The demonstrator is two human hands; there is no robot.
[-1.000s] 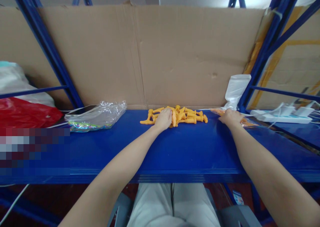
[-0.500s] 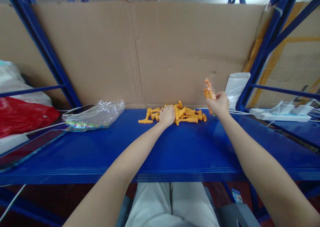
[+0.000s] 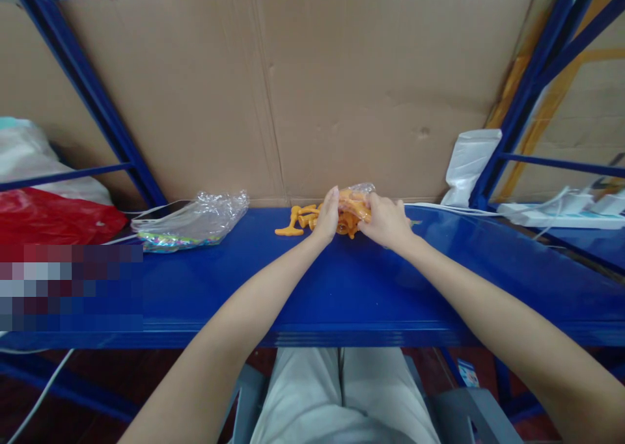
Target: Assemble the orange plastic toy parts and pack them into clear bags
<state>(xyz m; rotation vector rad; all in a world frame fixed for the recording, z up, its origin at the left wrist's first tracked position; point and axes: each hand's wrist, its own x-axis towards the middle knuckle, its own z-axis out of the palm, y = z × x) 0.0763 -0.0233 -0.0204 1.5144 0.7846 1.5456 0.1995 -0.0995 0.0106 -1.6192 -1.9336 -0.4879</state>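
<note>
A heap of small orange plastic parts (image 3: pixel 297 219) lies at the back of the blue shelf (image 3: pixel 371 288), against the cardboard sheet. My right hand (image 3: pixel 385 221) is closed on a small clear bag holding orange parts (image 3: pixel 355 200), held just above the heap. My left hand (image 3: pixel 326 217) meets it from the left, fingers pressed to the bag's edge and on the heap. Most of the heap is hidden behind both hands.
A crumpled clear bag with colourful contents (image 3: pixel 193 221) lies left of the heap, a red bag (image 3: pixel 53 216) farther left. A white pouch (image 3: pixel 469 161) leans on the blue upright at right, beside a white power strip with cables (image 3: pixel 551 217).
My right hand picked the small bag of orange parts up from the right side of the shelf, raised it, then carried it left to the heap, where my left hand now touches it.
</note>
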